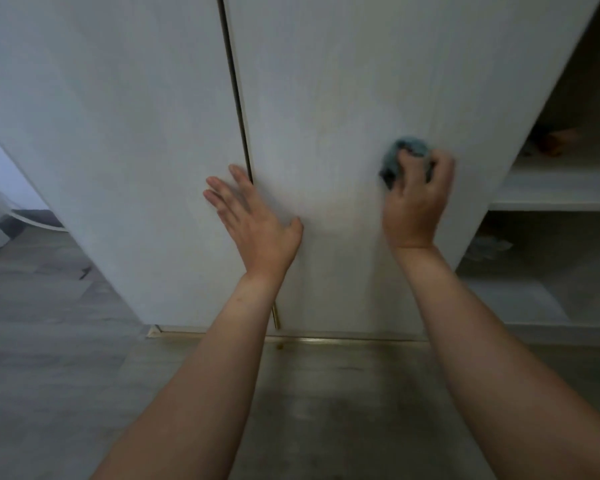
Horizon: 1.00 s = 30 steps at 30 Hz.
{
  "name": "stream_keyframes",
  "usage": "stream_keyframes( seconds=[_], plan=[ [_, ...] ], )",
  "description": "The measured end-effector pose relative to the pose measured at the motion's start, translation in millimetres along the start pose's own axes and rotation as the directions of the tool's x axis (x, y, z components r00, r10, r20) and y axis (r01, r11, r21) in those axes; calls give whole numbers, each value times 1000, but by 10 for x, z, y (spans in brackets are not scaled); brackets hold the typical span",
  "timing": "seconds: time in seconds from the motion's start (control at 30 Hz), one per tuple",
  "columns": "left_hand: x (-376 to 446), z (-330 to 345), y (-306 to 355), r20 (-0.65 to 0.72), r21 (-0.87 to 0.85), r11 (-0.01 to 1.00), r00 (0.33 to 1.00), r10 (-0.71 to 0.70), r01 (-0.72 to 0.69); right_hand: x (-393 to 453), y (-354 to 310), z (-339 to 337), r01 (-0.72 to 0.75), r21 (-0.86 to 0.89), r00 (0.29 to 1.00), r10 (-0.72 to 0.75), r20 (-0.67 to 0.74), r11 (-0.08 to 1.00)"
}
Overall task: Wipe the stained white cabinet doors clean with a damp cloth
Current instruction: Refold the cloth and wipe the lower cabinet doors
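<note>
Blue-grey and bunched into a wad, the cloth (407, 155) sits pressed against the right-hand cabinet door (343, 98), near that door's right edge and about halfway up what shows of it. The right hand (417, 199) grips it, fingers curled over the wad and pushing it into the white panel. The left hand (253, 216) lies flat with its fingers straight and spread, holding nothing; its fingertips reach the dark gap (238, 98) between the two doors and its palm rests on the right-hand door's left edge. The hands are well apart.

Wiping looks to be under way on this door. A faint yellowish tinge runs down its middle, between the two hands, which I take for staining not yet cleared, though the blur makes that uncertain. The next move would call for steady pressure and overlapping strokes carrying the cloth from the right edge toward the middle, while the flat hand braces the door so it does not swing.

Counted: two doors, the left-hand cabinet door (118, 133) untouched by the cloth; one cloth; two hands. To the right are open shelves (561, 188), two levels showing, with small objects too blurred to name.
</note>
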<state>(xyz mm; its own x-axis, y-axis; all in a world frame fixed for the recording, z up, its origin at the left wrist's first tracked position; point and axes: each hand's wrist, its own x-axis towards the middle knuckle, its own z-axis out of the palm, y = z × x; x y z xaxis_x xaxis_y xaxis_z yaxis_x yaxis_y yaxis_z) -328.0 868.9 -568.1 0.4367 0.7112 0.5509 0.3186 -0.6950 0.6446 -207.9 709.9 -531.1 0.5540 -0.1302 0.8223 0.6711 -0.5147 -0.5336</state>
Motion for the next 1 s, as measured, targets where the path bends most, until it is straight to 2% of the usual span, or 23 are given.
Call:
stream_keyframes(
  seconds=[0.07, 0.1, 0.13, 0.17, 0.23, 0.3, 0.33, 0.37, 0.4, 0.43, 0.47, 0.53, 0.6, 0.67, 0.73, 0.77, 0.8, 0.83, 0.87, 0.9, 0.93, 1.0],
  plan=[
    [9, 4, 33, -2, -43, 999, 1000, -13, 13, 148, 326, -151, -202, 74, 945, 214, -249, 977],
    [14, -5, 42, -3, -56, 998, 1000, -15, 15, 183, 364, -166, -300, 115, 898, 321, -300, 947],
    [15, -13, 44, -1, -64, 998, 1000, -13, 13, 172, 337, -132, -394, 170, 855, 429, -292, 903],
    [22, -16, 34, 2, -65, 998, 1000, -8, 8, 115, 234, -81, -421, 200, 841, 463, -279, 885],
    [21, -16, 7, 6, -54, 999, 1000, 9, -9, -81, -104, 52, -354, 184, 901, 387, -198, 917],
    [7, -8, -28, 9, -25, 999, 1000, 28, -28, -326, -436, 134, -203, 151, 977, 190, 95, 968],
    [-2, -6, -48, 9, -10, 999, 999, 31, -31, -434, -488, 180, -38, 127, 979, 11, 202, 991],
    [-11, 0, -62, 4, 2, 1000, 1000, 31, -31, -482, -483, 196, 119, 93, 951, -140, 277, 989],
    [-20, 3, -58, 0, 10, 1000, 1000, 28, -28, -455, -425, 187, 215, 94, 930, -233, 285, 972],
    [-25, 5, -53, -5, 11, 1000, 1000, 23, -22, -384, -341, 174, 218, 116, 940, -241, 243, 969],
    [-24, -2, -42, -8, -1, 1000, 1000, 13, -13, -281, -287, 158, 150, 157, 969, -177, 172, 976],
    [-21, -14, -9, 0, -35, 999, 1000, -3, 3, 28, -319, 95, 228, 113, 974, -224, -44, 967],
    [-19, -36, -1, 19, -47, 999, 1000, 2, -1, 385, -552, 109, 307, 73, 939, -289, -185, 949],
    [-48, -71, -36, -2, -43, 998, 999, 41, -41, 587, -830, 242, 344, 41, 914, -325, -244, 938],
    [-80, -129, -94, -80, -48, 996, 994, 73, -77, 472, -932, 419, 343, 71, 917, -318, -239, 936],
    [-96, -147, -141, -136, -60, 992, 985, 105, -114, 236, -906, 486, 332, 107, 932, -308, -192, 937],
    [-130, -142, -171, -188, -84, 983, 971, 148, -166, -69, -812, 524, 327, 123, 944, -319, -87, 937],
    [-186, -123, -218, -206, -115, 972, 962, 180, -206, -419, -680, 563, 330, 123, 940, -338, 54, 936],
    [-258, -93, -252, -161, -151, 964, 968, 195, -219, -731, -556, 550, 307, 120, 918, -327, 223, 944],
    [-337, -58, -289, -67, -191, 964, 982, 177, -186, -1006, -431, 538, 290, 128, 880, -317, 353, 948],
    [-407, -17, -324, 42, -242, 965, 993, 109, -96, -1203, -344, 528, 297, 136, 844, -327, 426, 945],
    [-489, 33, -332, 180, -400, 905, 981, -76, 143, -1320, -283, 526, 355, 174, 794, -394, 462, 919]
  ],
)
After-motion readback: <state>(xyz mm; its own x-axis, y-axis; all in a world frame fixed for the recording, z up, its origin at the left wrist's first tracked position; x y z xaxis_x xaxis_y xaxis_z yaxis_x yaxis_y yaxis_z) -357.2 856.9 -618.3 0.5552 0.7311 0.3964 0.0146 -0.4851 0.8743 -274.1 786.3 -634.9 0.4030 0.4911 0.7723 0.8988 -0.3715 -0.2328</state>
